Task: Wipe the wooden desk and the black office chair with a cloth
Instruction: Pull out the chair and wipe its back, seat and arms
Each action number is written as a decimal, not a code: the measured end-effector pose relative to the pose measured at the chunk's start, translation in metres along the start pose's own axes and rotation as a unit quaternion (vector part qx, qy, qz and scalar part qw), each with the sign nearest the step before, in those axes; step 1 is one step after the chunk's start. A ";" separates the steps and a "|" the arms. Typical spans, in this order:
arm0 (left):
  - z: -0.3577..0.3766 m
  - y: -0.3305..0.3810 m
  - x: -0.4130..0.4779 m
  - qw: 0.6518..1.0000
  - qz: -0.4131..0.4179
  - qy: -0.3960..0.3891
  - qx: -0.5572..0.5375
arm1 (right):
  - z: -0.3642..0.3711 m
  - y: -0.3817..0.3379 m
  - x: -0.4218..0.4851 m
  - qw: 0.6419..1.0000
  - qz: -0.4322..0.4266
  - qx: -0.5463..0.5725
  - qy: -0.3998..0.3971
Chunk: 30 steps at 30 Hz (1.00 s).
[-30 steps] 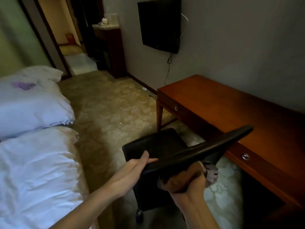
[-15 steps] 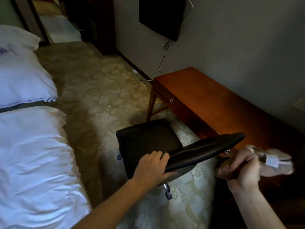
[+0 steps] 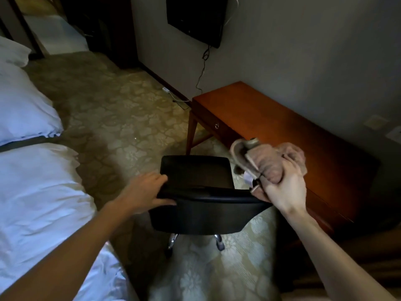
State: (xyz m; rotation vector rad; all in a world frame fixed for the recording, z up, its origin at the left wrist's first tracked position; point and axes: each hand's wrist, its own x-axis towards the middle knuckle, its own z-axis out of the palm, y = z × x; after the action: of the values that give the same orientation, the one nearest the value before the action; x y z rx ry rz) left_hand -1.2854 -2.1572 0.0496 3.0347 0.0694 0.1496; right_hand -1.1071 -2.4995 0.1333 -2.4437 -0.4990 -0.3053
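The black office chair [image 3: 195, 177] stands in front of me with its backrest towards me. My left hand [image 3: 145, 192] grips the left end of the backrest's top edge, fingers over the front and thumb on the near side. My right hand [image 3: 282, 187] holds a bunched pinkish-brown cloth [image 3: 271, 164] at the right end of the backrest, the cloth raised just above the seat's right side. The wooden desk [image 3: 271, 118] runs along the wall to the right, its top bare.
A bed with white bedding [image 3: 39, 203] and pillows [image 3: 21, 109] fills the left side, close to the chair. A black TV [image 3: 195, 16] hangs on the wall, its cable dropping to a socket strip [image 3: 166, 89] on the patterned carpet [image 3: 130, 118].
The chair has turned so its backrest now faces me squarely. My right hand with the cloth came back left from over the desk to the backrest's right end. My left hand stayed on the backrest.
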 end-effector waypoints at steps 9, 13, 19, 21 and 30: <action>-0.001 -0.007 0.019 0.905 -0.309 0.190 -0.221 | 0.049 -0.023 -0.065 0.996 0.015 -0.034 -0.085; 0.003 0.023 0.051 0.800 -0.463 0.256 -0.284 | 0.072 -0.042 -0.072 0.998 0.003 -0.024 -0.055; -0.002 0.027 0.080 0.699 -0.516 0.351 -0.348 | 0.093 -0.060 -0.064 0.996 -0.079 0.023 0.020; -0.003 0.015 0.095 0.690 -0.522 0.349 -0.359 | 0.106 -0.061 -0.053 0.994 -0.094 0.032 0.051; -0.015 -0.010 0.140 0.728 -0.485 0.329 -0.356 | 0.131 -0.069 -0.008 0.997 -0.067 0.024 0.028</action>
State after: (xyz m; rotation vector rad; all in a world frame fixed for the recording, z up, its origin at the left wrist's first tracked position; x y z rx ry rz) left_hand -1.1481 -2.1385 0.0773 1.7154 1.2588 0.8736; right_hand -1.1307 -2.3706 0.0643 -2.3534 -0.6390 -0.4106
